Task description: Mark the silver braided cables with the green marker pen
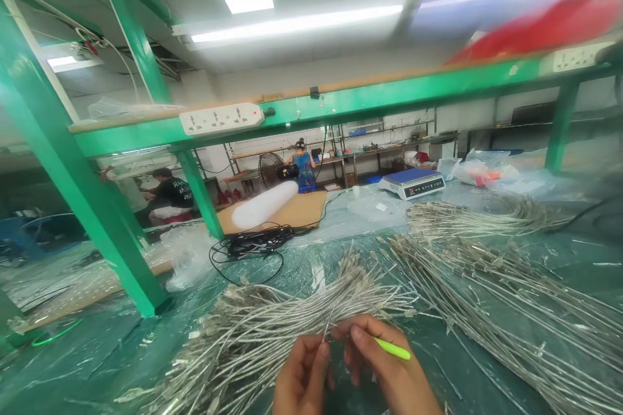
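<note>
The worktop (121, 350) is covered by a glossy, wrinkled green plastic sheet. A green-painted metal frame (87, 207) rises from it, with slanted legs and a horizontal beam carrying a white power strip (221, 118) with a red switch.

2 large bundles of thin silver-grey cables lie on the sheet. The right bundle (511, 285) fans out toward the right edge. The left bundle (272, 318) spreads from the lower left toward the centre, its strands stiff, slim and slightly shiny, with small metal ends.

Behind the bundles lie a coil of black cord (253, 243), a white cylinder (265, 204) on a brown board, and a digital scale (411, 183) with a blue platform. Clear plastic bags (487, 172) sit at the far right. 2 people are visible in the background, 1 seated at the left and 1 standing at a far bench.

At the bottom centre, the left hand (302, 376) and the right hand (389, 369) meet just in front of the left bundle. The fingers of both hands are narrowed, pinching a single wire (329, 323) that rises from the fingertips toward the bundle. The wire is thin, pale grey and nearly straight. The right hand also holds a slim bright-green tool (393, 350), smooth and rod-shaped, pointing right from between the fingers.
</note>
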`<state>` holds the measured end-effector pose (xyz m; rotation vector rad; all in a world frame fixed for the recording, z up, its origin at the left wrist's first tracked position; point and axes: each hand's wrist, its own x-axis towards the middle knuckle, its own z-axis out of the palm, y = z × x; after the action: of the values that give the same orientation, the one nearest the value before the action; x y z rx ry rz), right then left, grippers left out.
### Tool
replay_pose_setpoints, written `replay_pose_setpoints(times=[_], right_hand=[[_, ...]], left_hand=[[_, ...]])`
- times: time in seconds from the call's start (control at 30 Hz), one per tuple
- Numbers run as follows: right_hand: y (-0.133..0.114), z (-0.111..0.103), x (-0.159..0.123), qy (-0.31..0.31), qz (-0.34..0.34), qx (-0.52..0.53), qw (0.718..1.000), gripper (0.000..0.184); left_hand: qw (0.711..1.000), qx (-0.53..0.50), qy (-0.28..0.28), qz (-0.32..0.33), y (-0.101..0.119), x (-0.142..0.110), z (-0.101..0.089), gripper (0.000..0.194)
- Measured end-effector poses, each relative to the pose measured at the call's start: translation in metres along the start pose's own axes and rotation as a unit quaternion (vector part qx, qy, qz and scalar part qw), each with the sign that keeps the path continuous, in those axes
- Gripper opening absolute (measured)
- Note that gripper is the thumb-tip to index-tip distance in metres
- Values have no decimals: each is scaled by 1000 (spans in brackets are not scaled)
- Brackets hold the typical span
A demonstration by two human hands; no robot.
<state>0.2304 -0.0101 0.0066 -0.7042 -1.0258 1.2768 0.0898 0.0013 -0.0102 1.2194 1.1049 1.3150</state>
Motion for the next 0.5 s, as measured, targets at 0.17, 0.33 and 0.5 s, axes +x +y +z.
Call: replay_pose_setpoints(times=[0.17,0.33,0.5], right_hand=[[2,0,-2,-82,11,33,996,35],[8,-3,-1,-23,-16,42,999,30],[8,-4,1,11,-24,35,999,31]], left_hand=[[1000,-4,17,5,0,0,-2,38],[1000,-3,29,8,1,0,-2,33],[999,21,38,27,3,-3,1,34]])
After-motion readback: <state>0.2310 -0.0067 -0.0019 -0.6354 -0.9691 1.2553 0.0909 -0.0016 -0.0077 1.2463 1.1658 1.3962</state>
